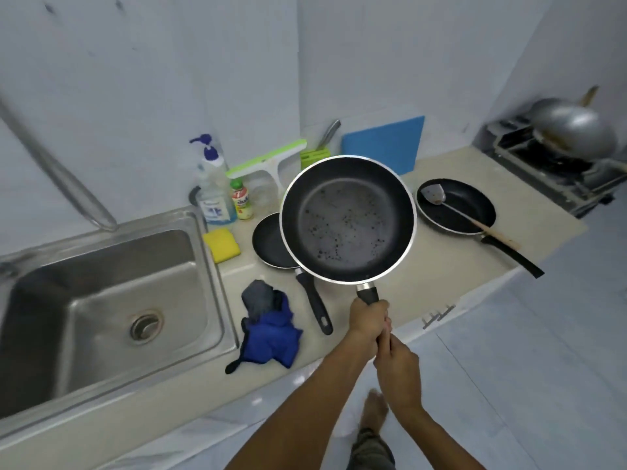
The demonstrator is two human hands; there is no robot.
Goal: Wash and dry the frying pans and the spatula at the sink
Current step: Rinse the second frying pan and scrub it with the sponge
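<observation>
A large black frying pan (347,220) with specks on its inside is lifted above the counter, tilted toward me. My left hand (368,320) grips its black handle, and my right hand (397,371) holds the handle's end just below. A small black pan (268,242) rests on the counter, partly hidden behind the lifted one. At the right lies a third pan (456,206) with a metal spatula (451,208) with a wooden handle resting in it. The steel sink (112,300) is at the left, its faucet (57,167) above it.
A blue and grey cloth (268,330) lies between sink and pans. A yellow sponge (222,244), soap bottle (212,188), small bottle (241,203), green squeegee (268,164), knife block (314,156) and blue board (386,144) line the wall. A wok (573,130) sits on the stove.
</observation>
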